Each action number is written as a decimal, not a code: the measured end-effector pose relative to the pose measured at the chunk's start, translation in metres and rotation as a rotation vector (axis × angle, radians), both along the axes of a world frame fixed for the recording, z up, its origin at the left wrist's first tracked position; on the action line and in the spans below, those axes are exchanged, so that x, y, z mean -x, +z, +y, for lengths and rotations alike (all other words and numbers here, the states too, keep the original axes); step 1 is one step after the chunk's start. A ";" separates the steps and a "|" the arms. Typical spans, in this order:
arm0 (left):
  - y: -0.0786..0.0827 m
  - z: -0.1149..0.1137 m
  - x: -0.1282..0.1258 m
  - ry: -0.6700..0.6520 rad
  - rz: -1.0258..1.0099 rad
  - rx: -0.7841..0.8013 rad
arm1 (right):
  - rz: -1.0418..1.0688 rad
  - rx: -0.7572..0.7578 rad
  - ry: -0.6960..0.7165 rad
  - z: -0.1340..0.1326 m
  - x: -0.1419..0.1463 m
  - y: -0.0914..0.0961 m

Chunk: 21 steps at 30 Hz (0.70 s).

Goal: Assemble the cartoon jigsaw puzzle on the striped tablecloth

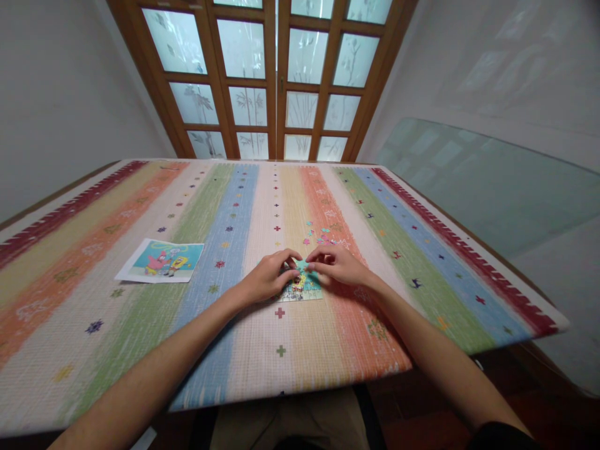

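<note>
A small, partly assembled cartoon jigsaw puzzle point(304, 287) lies on the striped tablecloth point(140, 312) in front of me. My left hand point(269, 275) rests on its left edge with fingers curled and pressed down on it. My right hand point(338, 264) sits at its upper right, fingertips pinched on a small teal piece point(302, 265) at the puzzle's top edge. The fingertips of both hands nearly meet there. Several loose puzzle pieces point(321, 234) lie scattered just beyond my hands.
A printed reference picture point(162, 260) of the cartoon lies on the cloth to the left. Wooden doors with frosted glass panes point(276, 75) stand behind the table. A glass panel point(492, 181) leans at the right. The table's near edge point(290, 390) is by my lap.
</note>
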<state>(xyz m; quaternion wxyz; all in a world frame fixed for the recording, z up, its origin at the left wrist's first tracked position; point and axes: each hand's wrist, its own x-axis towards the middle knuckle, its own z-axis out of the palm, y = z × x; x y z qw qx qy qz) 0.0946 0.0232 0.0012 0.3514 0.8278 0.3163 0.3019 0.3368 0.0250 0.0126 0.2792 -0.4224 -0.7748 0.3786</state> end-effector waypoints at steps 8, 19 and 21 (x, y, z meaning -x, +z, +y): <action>0.001 0.003 -0.006 0.057 -0.147 0.123 | 0.048 -0.095 0.035 -0.006 0.004 0.005; 0.000 0.003 -0.007 0.020 -0.310 0.356 | 0.060 -0.193 -0.021 -0.008 0.005 0.006; 0.002 0.002 -0.007 0.025 -0.326 0.379 | 0.088 -0.211 -0.023 -0.008 0.004 0.008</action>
